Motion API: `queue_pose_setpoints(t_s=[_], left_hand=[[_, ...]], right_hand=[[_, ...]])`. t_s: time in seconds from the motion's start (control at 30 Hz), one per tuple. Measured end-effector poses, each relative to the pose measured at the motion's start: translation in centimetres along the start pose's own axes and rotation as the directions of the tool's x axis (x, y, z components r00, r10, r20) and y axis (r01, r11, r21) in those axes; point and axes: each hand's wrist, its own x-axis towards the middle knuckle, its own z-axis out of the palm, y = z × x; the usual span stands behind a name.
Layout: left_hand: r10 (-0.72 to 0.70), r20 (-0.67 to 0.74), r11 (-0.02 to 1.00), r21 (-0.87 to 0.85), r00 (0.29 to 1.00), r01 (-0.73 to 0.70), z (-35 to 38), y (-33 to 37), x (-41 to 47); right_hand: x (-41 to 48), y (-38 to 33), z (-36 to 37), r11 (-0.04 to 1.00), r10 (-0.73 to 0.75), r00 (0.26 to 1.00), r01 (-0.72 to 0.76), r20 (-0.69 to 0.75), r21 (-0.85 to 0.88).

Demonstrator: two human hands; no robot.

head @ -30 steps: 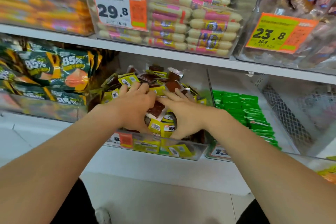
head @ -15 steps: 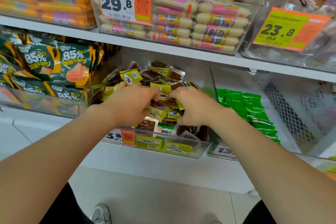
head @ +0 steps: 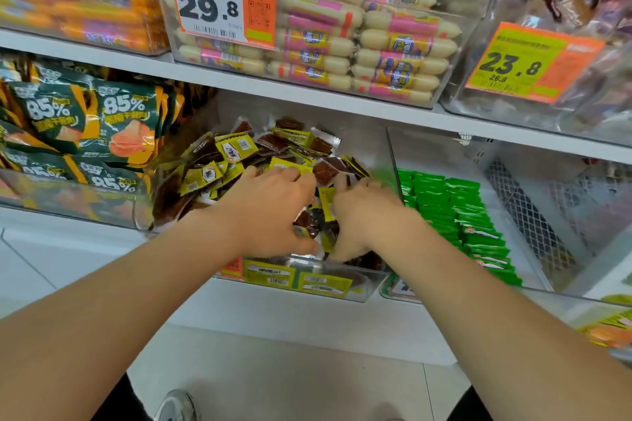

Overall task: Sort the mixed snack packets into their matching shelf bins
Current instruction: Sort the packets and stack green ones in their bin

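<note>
The left hand (head: pixel 270 212) and the right hand (head: pixel 362 215) are both down in the middle bin (head: pixel 307 284), side by side and almost touching. Their fingers curl over, with thumbs low, and they squeeze a bunch of the yellow-and-brown packets (head: pixel 236 150) between them. I think they hold this way to scoop up many little packets at once, because the packets are small and slippery and lie in a messy heap.

The heap fills the bin from the hands up to 12 o'clock and out to 10 o'clock. The bin has clear walls, so you can see what is inside.

At 3 o'clock from the hands, just past a clear wall, the green packets (head: pixel 458 212) lie in neat rows in their own bin. At 9 o'clock sit the big green-and-orange bags (head: pixel 102 120). Each kind has its own bin, so shoppers find it fast.

I cannot see any wrong packet in the heap, so the hands may be digging to find one.
</note>
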Motion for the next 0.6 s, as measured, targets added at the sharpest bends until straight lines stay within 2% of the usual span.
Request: queue_pose_setpoints(t_s=[0.07,0.17,0.33,0.4,0.53,0.6], left_hand=[[-0.004,0.010,1.000,0.019,1.000,0.004,0.4,-0.3,0.3],[-0.030,-0.012,0.999,-0.013,0.999,0.029,0.7,-1.4,0.3],[-0.031,-0.023,0.982,-0.188,0.999,0.026,0.9,-2.1,0.1],[-0.049,-0.043,0.970,-0.241,0.998,0.037,0.7,-2.3,0.1],[-0.119,-0.115,0.913,-0.403,0.986,0.064,-0.1,-2.6,0.1],[-0.164,-0.175,0.906,-0.416,0.971,0.078,-0.5,-2.8,0.1]], right_hand=[[1.1,-0.5,0.4,0.998,0.024,0.997,-0.028,0.068,0.053],[1.9,0.8,-0.2,0.965,-0.082,0.995,0.063,0.064,0.255],[1.5,0.5,0.4,0.903,-0.076,0.973,0.160,-0.219,0.398],[1.7,0.4,0.9,0.873,-0.080,0.965,0.190,-0.252,0.449],[1.2,1.8,0.0,0.729,-0.067,0.962,0.229,-0.265,0.646],[1.0,1.9,-0.5,0.549,-0.045,0.961,0.251,-0.272,0.798]])
